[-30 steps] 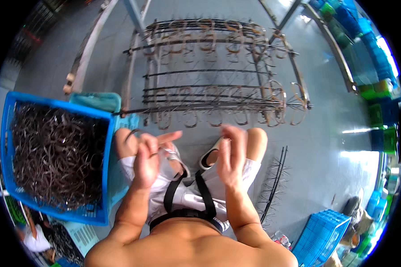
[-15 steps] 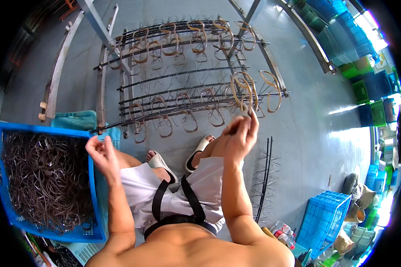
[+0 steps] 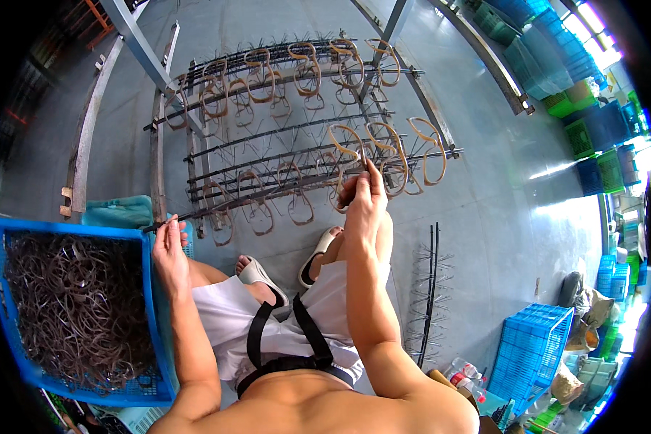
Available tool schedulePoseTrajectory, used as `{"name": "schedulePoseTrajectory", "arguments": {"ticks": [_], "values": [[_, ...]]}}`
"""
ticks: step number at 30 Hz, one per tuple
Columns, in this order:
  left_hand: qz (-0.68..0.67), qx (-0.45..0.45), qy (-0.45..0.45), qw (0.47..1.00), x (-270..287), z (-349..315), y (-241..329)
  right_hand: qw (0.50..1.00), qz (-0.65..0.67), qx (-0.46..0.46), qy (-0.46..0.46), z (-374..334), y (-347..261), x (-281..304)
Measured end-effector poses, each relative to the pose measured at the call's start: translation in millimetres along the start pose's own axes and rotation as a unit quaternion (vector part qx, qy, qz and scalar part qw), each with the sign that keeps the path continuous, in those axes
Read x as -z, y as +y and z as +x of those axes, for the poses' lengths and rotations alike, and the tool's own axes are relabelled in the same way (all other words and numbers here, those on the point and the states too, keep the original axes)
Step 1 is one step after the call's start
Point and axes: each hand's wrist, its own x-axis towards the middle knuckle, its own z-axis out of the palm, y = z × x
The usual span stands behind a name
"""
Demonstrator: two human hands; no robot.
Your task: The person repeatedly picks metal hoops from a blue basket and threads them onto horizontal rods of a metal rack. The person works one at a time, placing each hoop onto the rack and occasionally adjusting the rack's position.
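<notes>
Centre of frame: right hand [image 3: 363,197] has fingers clamped on a brown loop [image 3: 364,147] at the dark bar [image 3: 271,194]; left hand [image 3: 171,253] fingers pinch bar's end, centre-left. Steady bar, light grip advisable.

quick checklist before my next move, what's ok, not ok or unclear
1. Left hand at the long black metal rod: ok, fingertips by its left end; firmness of grip cannot tell.
2. Right hand on a tan, curved, thin-rimmed loop: ok, pinched between fingertips.
3. That loop fully seated on the rod: cannot tell, the fingers hide part of it.
4. Blue plastic basket stocked with dark-brown curved pieces: ok, well filled.
5. Black spiked rods on the grey floor clear of both hands: ok.
</notes>
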Motion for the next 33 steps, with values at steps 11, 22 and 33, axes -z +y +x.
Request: {"name": "schedulePoseTrajectory", "arguments": {"ticks": [11, 22, 33], "values": [[0.030, -0.004, 0.005, 1.000, -1, 2, 4, 0.990, 0.124, -0.043, -0.046, 1, 4, 7], [0.000, -0.024, -0.035, 0.999, 0, 4, 6, 0.998, 0.056, -0.032, -0.017, -2, -2, 0], [-0.060, -0.017, -0.074, 0.995, -1, 3, 3, 0.990, -0.102, 0.054, -0.077, -18, 2, -5]]}}
